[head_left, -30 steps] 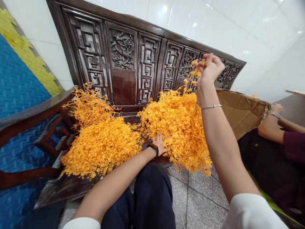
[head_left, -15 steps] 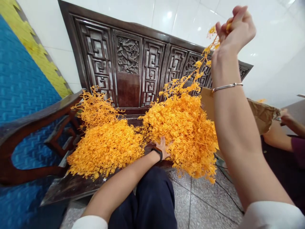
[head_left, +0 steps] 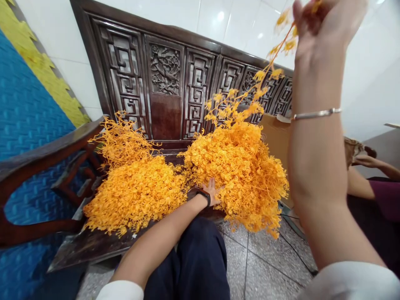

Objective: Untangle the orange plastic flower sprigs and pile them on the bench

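Right grip (head_left: pixel 328 25), at 2 o'clock, is closed, pinching a thin orange-yellow frilly-tufted strand (head_left: pixel 259 76) that slants toward 7 o'clock into a fluffy orange-yellow heap (head_left: pixel 234 166) on a dark carved-wood settee (head_left: pixel 165 118). Left grip (head_left: pixel 212 195) lies spread against the heap's 8 o'clock edge. Step judged: drawing the strand upward; next move likely calls for steady lift, heap braced.

Left arm (head_left: pixel 165 233): extended forward and low, slanting from bottom edge toward mid-view. Left hand (head_left: pixel 213 195): low, fingers extended and parted. Right arm (head_left: pixel 318 154): raised, elbow bent, forearm near vertical, well above the left. Right hand (head_left: pixel 331 21): at top edge, partly cut off, slightly blurred; fingers curled inward in a grip.
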### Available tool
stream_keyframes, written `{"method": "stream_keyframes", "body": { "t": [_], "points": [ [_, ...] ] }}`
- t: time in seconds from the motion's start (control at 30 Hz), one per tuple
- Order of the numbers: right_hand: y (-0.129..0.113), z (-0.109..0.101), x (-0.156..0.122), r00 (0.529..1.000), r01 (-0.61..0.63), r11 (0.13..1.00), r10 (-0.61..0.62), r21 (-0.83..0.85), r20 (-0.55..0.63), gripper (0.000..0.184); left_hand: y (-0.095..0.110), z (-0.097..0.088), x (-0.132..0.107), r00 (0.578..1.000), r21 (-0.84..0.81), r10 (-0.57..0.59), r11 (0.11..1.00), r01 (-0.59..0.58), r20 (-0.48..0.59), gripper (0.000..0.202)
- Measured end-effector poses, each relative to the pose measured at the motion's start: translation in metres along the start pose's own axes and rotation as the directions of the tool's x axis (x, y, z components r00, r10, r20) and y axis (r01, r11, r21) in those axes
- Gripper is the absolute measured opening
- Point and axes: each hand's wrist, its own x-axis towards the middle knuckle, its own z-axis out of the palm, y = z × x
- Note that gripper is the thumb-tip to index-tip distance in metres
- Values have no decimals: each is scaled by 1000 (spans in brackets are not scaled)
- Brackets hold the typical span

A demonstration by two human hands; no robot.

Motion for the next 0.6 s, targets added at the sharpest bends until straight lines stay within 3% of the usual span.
{"method": "stream_keyframes", "body": {
  "t": [0.03, 0.1, 0.2, 0.23, 0.3, 0.33, 0.43, 0.5, 0.53, 0.6],
  "points": [
    [0, -3, -27, 997, -67, 995, 69, -77, 22, 49, 0, -5, 1, 1000, -49, -4, 999, 4, 2, 77],
    [8, -20, -83, 951, -155, 976, 190, -154, 243, 38, -3, -15, 6, 1000, -164, -10, 986, 10, 5, 77],
    [34, -57, -161, 876, -147, 917, 296, -372, 382, 21, -15, -35, 11, 1000, -358, -21, 934, 17, -7, 43],
    [44, -68, -183, 804, -145, 872, 380, -468, 458, 15, -20, -42, 12, 998, -418, -49, 908, 33, -27, 30],
    [63, -86, -223, 635, -117, 775, 539, -621, 553, 9, -31, -58, 11, 987, -534, -137, 842, 71, -84, 28],
    [71, -91, -240, 604, -81, 753, 558, -653, 569, 7, -35, -67, 9, 975, -593, -190, 801, 84, -119, 30],
    [91, -98, -279, 627, 104, 733, 476, -672, 616, 7, -38, -89, 2, 947, -744, -275, 665, 62, -167, 49],
    [102, -99, -296, 608, 256, 739, 377, -623, 698, 9, -30, -98, -3, 959, -821, -254, 569, 43, -126, 56],
    [108, -100, -302, 570, 331, 740, 337, -585, 750, 14, -23, -99, -6, 967, -857, -236, 513, 43, -92, 57],
    [118, -105, -310, 439, 466, 729, 301, -501, 847, 23, -7, -99, -10, 977, -894, -207, 447, 39, -61, 53]
  ]
}}
